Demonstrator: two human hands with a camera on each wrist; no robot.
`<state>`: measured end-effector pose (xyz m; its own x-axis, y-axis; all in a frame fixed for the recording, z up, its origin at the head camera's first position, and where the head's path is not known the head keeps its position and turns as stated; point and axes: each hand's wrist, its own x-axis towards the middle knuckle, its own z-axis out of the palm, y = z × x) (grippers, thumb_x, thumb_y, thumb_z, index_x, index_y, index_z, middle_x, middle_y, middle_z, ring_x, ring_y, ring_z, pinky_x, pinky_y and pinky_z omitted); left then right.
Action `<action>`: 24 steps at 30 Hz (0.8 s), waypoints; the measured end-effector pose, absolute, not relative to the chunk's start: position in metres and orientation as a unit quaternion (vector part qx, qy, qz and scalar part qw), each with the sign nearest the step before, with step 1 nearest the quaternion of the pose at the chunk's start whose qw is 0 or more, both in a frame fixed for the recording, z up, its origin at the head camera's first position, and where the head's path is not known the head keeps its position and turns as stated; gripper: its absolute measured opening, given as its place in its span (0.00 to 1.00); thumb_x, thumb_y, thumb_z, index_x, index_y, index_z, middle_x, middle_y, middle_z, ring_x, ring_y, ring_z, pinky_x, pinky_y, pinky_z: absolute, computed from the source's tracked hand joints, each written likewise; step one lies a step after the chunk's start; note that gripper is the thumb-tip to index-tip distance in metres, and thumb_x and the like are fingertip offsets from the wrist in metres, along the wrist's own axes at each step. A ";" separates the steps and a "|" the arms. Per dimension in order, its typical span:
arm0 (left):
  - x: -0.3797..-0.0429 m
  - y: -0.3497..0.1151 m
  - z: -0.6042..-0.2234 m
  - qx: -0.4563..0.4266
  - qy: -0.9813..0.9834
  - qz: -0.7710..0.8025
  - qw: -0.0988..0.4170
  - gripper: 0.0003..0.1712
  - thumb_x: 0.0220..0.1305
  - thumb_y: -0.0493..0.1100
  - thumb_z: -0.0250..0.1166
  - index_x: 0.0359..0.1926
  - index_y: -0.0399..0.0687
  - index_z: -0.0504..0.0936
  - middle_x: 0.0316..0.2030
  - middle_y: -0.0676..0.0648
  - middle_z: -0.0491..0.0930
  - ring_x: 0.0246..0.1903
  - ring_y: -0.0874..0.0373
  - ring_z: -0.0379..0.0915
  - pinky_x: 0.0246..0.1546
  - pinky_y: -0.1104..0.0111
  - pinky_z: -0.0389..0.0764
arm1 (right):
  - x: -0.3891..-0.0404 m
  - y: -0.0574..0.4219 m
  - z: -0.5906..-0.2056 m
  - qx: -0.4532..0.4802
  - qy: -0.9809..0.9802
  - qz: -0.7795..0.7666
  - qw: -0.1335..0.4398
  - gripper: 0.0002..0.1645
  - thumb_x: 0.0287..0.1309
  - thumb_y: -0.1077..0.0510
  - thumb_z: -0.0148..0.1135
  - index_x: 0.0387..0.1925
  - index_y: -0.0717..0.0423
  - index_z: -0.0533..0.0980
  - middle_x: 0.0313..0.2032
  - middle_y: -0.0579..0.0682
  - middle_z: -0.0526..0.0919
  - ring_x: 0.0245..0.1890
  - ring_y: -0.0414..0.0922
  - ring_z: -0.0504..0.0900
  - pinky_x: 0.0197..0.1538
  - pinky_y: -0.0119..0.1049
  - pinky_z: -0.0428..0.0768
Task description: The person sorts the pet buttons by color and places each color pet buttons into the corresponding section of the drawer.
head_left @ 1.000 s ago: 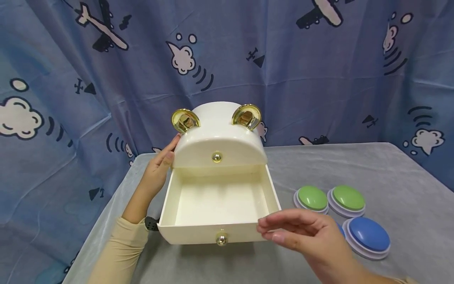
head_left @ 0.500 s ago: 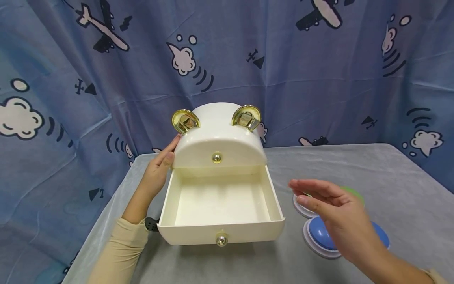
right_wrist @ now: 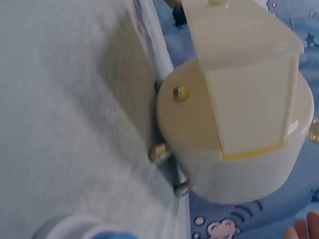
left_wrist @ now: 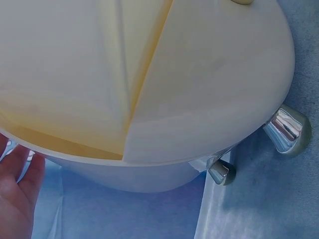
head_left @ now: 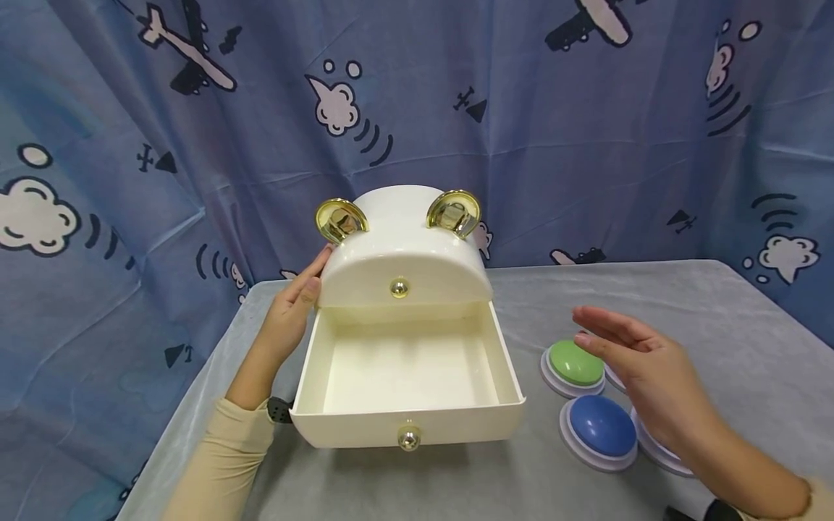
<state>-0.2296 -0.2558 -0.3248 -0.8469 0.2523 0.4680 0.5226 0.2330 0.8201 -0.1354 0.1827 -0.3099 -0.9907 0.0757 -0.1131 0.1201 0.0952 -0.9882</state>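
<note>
A white storage box [head_left: 404, 217] with gold bear-like ears stands on the table, its lower drawer [head_left: 345, 432] pulled out and bare inside. My left hand [head_left: 287, 315] rests against the box's left side, fingers straight; in the left wrist view its fingertips [left_wrist: 32, 174] show by the rounded side wall. My right hand [head_left: 651, 369] is off to the right with nothing in it, fingers straight and thumb apart. It overlaps several domed buttons: a green button [head_left: 576, 363] and a blue button [head_left: 601, 427] show, while others are partly hidden behind the hand.
Grey cloth covers the table [head_left: 495, 485]. A blue curtain [head_left: 417, 130] printed with planes and clouds hangs close behind it. Gold knobs sit on the drawer front and upper lid. Short metallic feet [right_wrist: 159, 153] lift the box off the table.
My right hand has left the drawer's front right corner and moved right, past the buttons, uncovering the near blue one. My left hand and the box have stayed in place.
</note>
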 end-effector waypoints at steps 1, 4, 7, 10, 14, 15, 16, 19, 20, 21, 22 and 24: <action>-0.230 -0.256 -0.325 -0.250 -0.776 -0.567 0.120 0.28 0.81 0.47 0.41 0.76 0.43 0.59 0.77 0.45 0.55 0.77 0.51 0.46 0.70 0.85 0.54 | -0.138 0.185 -0.312 0.067 0.740 -0.669 0.018 0.38 0.60 0.48 0.70 0.70 0.43 0.68 0.54 0.24 0.79 0.52 0.20 0.76 0.79 0.52 0.47; -0.230 -0.256 -0.325 -0.249 -0.777 -0.566 0.120 0.28 0.81 0.47 0.41 0.76 0.43 0.59 0.77 0.45 0.54 0.78 0.50 0.46 0.70 0.86 0.54 | -0.144 0.193 -0.317 0.067 0.753 -0.654 0.022 0.41 0.61 0.46 0.69 0.73 0.44 0.64 0.54 0.23 0.77 0.52 0.20 0.73 0.77 0.60 0.42; -0.230 -0.256 -0.325 -0.248 -0.777 -0.567 0.120 0.28 0.81 0.47 0.41 0.76 0.42 0.59 0.77 0.45 0.55 0.77 0.50 0.46 0.70 0.86 0.54 | -0.149 0.200 -0.324 0.073 0.760 -0.645 0.030 0.44 0.61 0.45 0.68 0.75 0.44 0.61 0.56 0.23 0.75 0.57 0.23 0.71 0.77 0.61 0.41; -0.230 -0.256 -0.324 -0.247 -0.776 -0.568 0.118 0.28 0.81 0.48 0.42 0.76 0.43 0.59 0.77 0.45 0.55 0.78 0.50 0.46 0.70 0.86 0.54 | -0.155 0.206 -0.330 0.084 0.766 -0.636 0.036 0.45 0.61 0.43 0.68 0.75 0.42 0.60 0.59 0.24 0.74 0.64 0.28 0.68 0.77 0.62 0.42; -0.230 -0.255 -0.323 -0.247 -0.776 -0.568 0.120 0.29 0.81 0.48 0.42 0.75 0.43 0.59 0.77 0.45 0.55 0.77 0.50 0.46 0.70 0.86 0.55 | -0.162 0.210 -0.336 0.103 0.782 -0.613 0.045 0.47 0.60 0.40 0.68 0.76 0.40 0.58 0.68 0.28 0.68 0.75 0.38 0.57 0.78 0.61 0.47; -0.230 -0.255 -0.324 -0.248 -0.775 -0.569 0.122 0.28 0.81 0.48 0.42 0.75 0.42 0.59 0.77 0.44 0.55 0.77 0.50 0.47 0.70 0.85 0.55 | -0.163 0.211 -0.337 0.105 0.786 -0.607 0.048 0.48 0.60 0.40 0.68 0.77 0.41 0.57 0.71 0.31 0.65 0.77 0.41 0.54 0.78 0.61 0.47; -0.230 -0.255 -0.324 -0.248 -0.774 -0.569 0.123 0.28 0.81 0.48 0.42 0.75 0.42 0.59 0.77 0.44 0.55 0.77 0.50 0.47 0.70 0.85 0.55 | -0.164 0.212 -0.338 0.107 0.791 -0.600 0.050 0.50 0.60 0.39 0.68 0.77 0.42 0.56 0.74 0.34 0.63 0.78 0.44 0.52 0.77 0.62 0.48; -0.230 -0.255 -0.324 -0.250 -0.773 -0.569 0.126 0.28 0.81 0.47 0.42 0.75 0.42 0.60 0.77 0.44 0.56 0.77 0.50 0.47 0.70 0.85 0.55 | -0.166 0.212 -0.341 0.108 0.807 -0.577 0.055 0.54 0.60 0.38 0.67 0.78 0.48 0.52 0.78 0.48 0.54 0.79 0.53 0.48 0.76 0.64 0.48; -0.230 -0.255 -0.324 -0.250 -0.773 -0.569 0.126 0.28 0.81 0.47 0.42 0.75 0.42 0.60 0.77 0.44 0.56 0.77 0.50 0.47 0.70 0.85 0.55 | -0.167 0.212 -0.341 0.107 0.812 -0.570 0.057 0.55 0.60 0.38 0.67 0.78 0.50 0.51 0.78 0.52 0.52 0.79 0.55 0.47 0.76 0.65 0.48; -0.230 -0.255 -0.324 -0.251 -0.773 -0.569 0.126 0.28 0.81 0.47 0.42 0.75 0.42 0.60 0.77 0.44 0.56 0.77 0.51 0.47 0.70 0.85 0.55 | -0.168 0.213 -0.342 0.105 0.817 -0.565 0.059 0.55 0.60 0.38 0.67 0.78 0.52 0.50 0.78 0.54 0.51 0.78 0.57 0.47 0.76 0.66 0.46; -0.230 -0.255 -0.324 -0.251 -0.773 -0.568 0.126 0.28 0.81 0.48 0.42 0.75 0.42 0.60 0.77 0.44 0.56 0.77 0.51 0.47 0.70 0.85 0.55 | -0.168 0.213 -0.343 0.103 0.820 -0.560 0.060 0.56 0.60 0.38 0.67 0.78 0.54 0.49 0.78 0.56 0.50 0.78 0.58 0.47 0.76 0.66 0.45; -0.230 -0.256 -0.325 -0.250 -0.774 -0.568 0.126 0.28 0.81 0.48 0.42 0.75 0.42 0.60 0.77 0.44 0.56 0.77 0.51 0.48 0.70 0.85 0.55 | -0.169 0.212 -0.345 0.101 0.827 -0.549 0.064 0.57 0.61 0.39 0.67 0.79 0.56 0.48 0.78 0.59 0.49 0.78 0.61 0.47 0.75 0.68 0.44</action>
